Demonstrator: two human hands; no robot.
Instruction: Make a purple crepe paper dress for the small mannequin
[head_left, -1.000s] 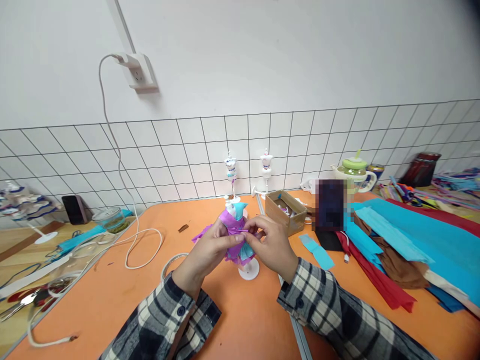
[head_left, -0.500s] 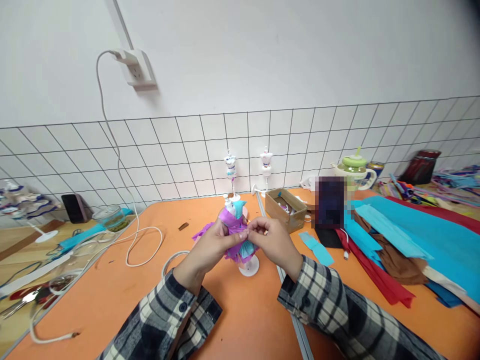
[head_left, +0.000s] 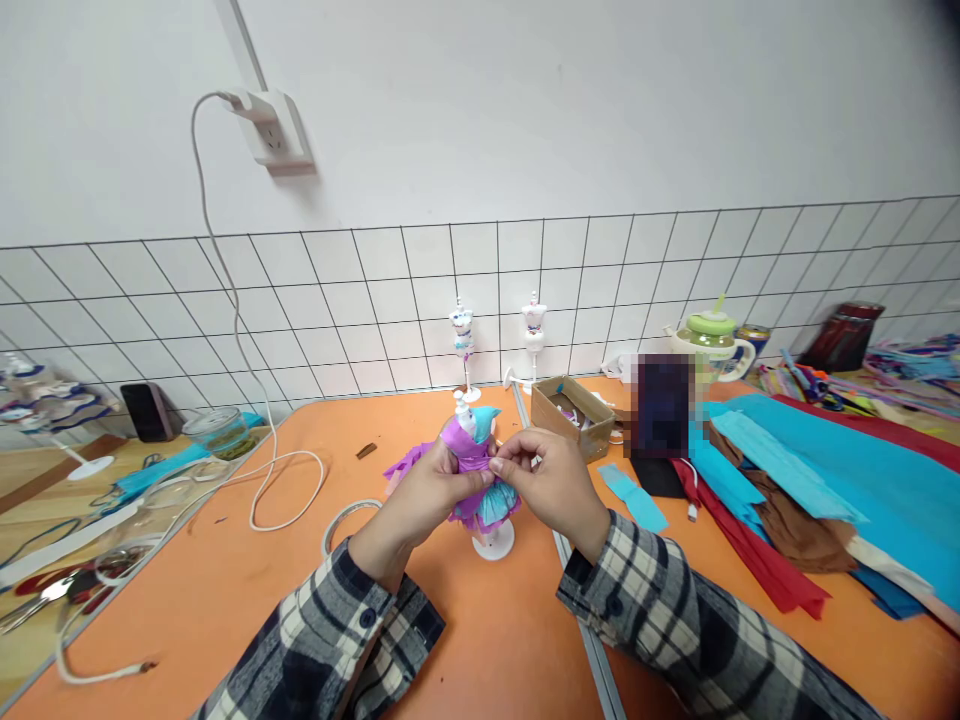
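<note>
A small white dress form (head_left: pixel 462 405) on a round white stand wears a purple and turquoise crepe-paper dress (head_left: pixel 472 450). My left hand (head_left: pixel 421 492) is wrapped round the dressed form from the left, its thumb pressed on the waist. From the right, my right hand (head_left: pixel 546 482) pinches at the waist of the dress with thumb and forefinger. Whatever lies between those fingertips is too small to make out. Below the hands shows the frilled skirt (head_left: pixel 491 503), turquoise with purple edging. The white base (head_left: pixel 493 540) of the stand shows beneath it.
Two more dress forms (head_left: pixel 460 335) stand against the tiled wall. A cardboard box (head_left: pixel 574 415) sits behind my right hand. Coloured crepe-paper sheets (head_left: pixel 840 465) cover the right side. A roll of tape (head_left: pixel 330 530) lies by my left wrist, and a white cable (head_left: pixel 300 455) runs across the left.
The dressed form has tilted slightly, showing more of its white neck, and its base has shifted a little left. Both hands stay at the waist.
</note>
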